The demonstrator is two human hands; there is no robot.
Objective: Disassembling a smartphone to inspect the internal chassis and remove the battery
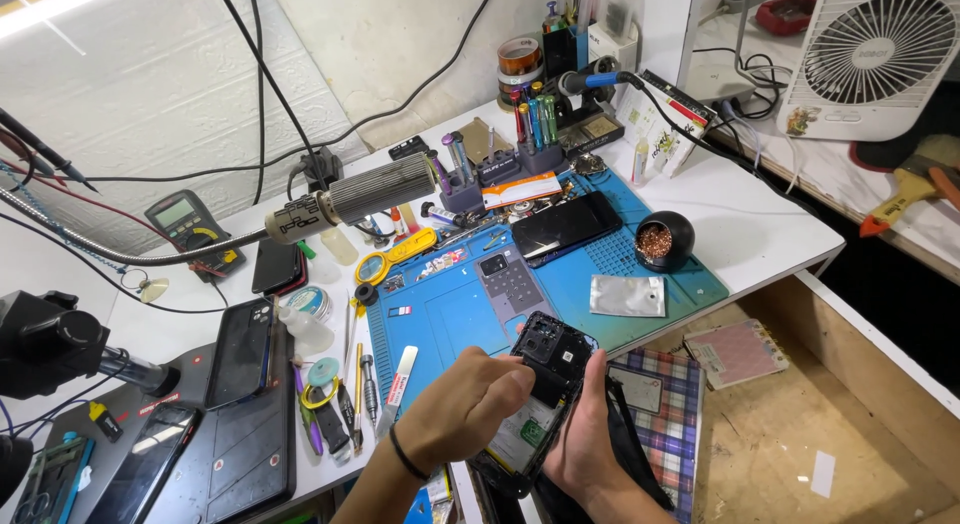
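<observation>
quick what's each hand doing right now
Left hand: fingers curled, pressing on the opened black smartphone.
Right hand: closed around that phone from beneath, holding it.

A: State the finish of the blue rubbery work mat (455, 319).

B: Matt, moulded with recessed trays. The small silver foil pouch (627, 296) lying on it is glossy and crinkled.

A: And the round black pot (665, 240)?

B: Smooth, semi-gloss, holding coppery metal wool.

My white workbench (770, 234) carries a blue repair mat (450, 319), 1 multimeter (190, 222), 1 black solder-ball pot (664, 240), 1 silver pouch (627, 296).
</observation>
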